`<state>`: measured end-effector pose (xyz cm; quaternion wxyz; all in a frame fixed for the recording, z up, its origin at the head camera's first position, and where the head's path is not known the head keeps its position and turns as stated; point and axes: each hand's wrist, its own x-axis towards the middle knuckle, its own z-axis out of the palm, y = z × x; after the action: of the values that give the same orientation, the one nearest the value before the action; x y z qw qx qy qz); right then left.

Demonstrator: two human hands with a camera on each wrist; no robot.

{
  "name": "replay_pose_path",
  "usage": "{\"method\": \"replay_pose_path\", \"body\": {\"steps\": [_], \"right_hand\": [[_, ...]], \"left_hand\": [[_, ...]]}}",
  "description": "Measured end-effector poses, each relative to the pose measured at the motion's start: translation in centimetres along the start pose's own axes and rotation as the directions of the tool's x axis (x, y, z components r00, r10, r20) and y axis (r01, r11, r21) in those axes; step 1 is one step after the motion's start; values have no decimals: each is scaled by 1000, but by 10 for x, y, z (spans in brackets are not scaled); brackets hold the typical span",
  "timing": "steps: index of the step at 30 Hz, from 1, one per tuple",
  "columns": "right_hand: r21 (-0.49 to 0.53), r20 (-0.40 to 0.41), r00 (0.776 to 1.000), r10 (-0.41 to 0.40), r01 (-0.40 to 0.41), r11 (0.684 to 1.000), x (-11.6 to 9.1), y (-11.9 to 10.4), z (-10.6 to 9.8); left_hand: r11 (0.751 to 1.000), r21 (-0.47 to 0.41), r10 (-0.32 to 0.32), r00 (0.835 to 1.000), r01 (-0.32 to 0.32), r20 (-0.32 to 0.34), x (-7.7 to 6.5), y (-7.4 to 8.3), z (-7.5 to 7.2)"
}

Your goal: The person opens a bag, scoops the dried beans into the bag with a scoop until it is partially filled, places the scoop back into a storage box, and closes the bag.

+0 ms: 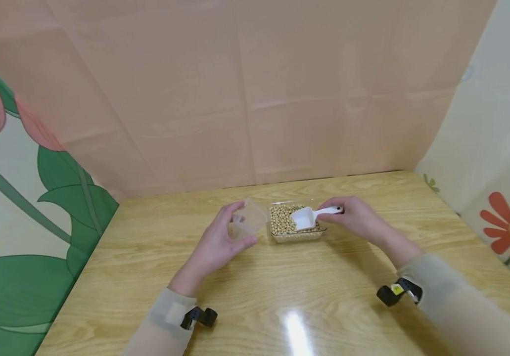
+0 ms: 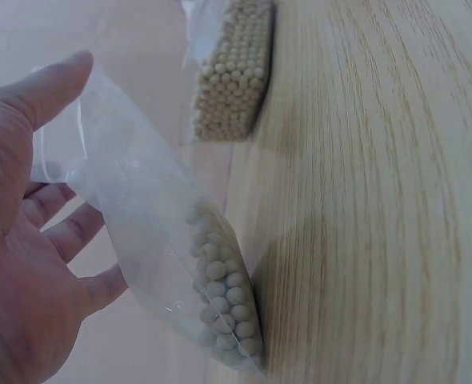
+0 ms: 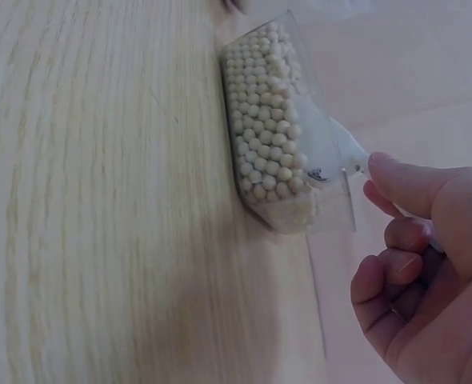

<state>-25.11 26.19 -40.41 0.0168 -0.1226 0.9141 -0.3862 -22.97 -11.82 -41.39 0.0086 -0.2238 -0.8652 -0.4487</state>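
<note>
My left hand (image 1: 217, 242) holds a clear plastic container (image 1: 249, 216) between thumb and fingers, just left of a clear box. Inside that container, in the left wrist view, pale round beans (image 2: 224, 296) lie in the lower part. The clear rectangular box (image 1: 298, 238) stands on the table, filled with the same beans (image 1: 281, 218). My right hand (image 1: 353, 216) pinches the handle of a white scoop (image 1: 303, 218) from the right. The scoop's head lies on the beans in the box, with its inside facing up in the head view.
Both hands work over a wood-grain table (image 1: 246, 296). A pinkish covering (image 1: 246, 99) hangs behind its back edge. Flower-printed panels stand at the left (image 1: 10, 207) and right (image 1: 495, 148) sides.
</note>
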Motion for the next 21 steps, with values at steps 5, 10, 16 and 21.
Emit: {"method": "replay_pose_path", "body": {"steps": [5, 10, 16, 21], "right_hand": [[70, 4, 1000, 29, -30, 997, 1, 5, 8], [135, 2, 998, 69, -68, 989, 1, 10, 15], [159, -1, 995, 96, -95, 983, 3, 10, 23], [202, -1, 993, 119, -116, 973, 5, 12, 29]], "left_hand": [[1000, 1, 2, 1000, -2, 4, 0, 0, 1], [1000, 14, 6, 1000, -6, 2, 0, 0, 1], [1000, 14, 6, 1000, -6, 1, 0, -1, 2], [1000, 8, 9, 1000, -9, -1, 0, -2, 2]]}}
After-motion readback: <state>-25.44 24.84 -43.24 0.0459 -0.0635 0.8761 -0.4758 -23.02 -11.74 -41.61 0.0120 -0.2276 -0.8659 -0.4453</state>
